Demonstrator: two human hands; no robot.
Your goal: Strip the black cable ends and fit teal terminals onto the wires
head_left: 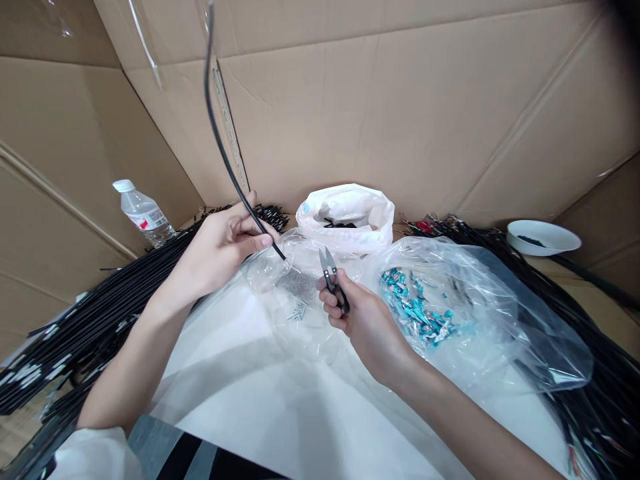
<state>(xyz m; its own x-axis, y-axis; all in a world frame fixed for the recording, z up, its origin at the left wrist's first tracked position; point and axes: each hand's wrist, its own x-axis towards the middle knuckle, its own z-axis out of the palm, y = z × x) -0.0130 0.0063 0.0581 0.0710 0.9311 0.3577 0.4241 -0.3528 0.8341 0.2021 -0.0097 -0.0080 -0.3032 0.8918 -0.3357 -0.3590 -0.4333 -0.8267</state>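
Observation:
A black cable (219, 133) is pinched in my left hand (225, 243), its long end curving up past the top of the view and its short end pointing down to the right. Fine pale strands show at that lower tip. My right hand (367, 320) is wrapped around small black thread snips (331, 280), with the blades pointing up and slightly parted. The snips and the cable tip are apart. Under both lies a clear plastic bag (320, 343) with grey fine clippings (295, 285) and a few short pale pieces on it.
To the right, another clear bag (530, 340) holds blue foil scraps (417, 310). Black cable bundles lie left (125, 283) and right (595, 327). Behind stand a white bag (383, 223), a water bottle (143, 213) and a white bowl (560, 239). Cardboard walls (380, 107) enclose the table.

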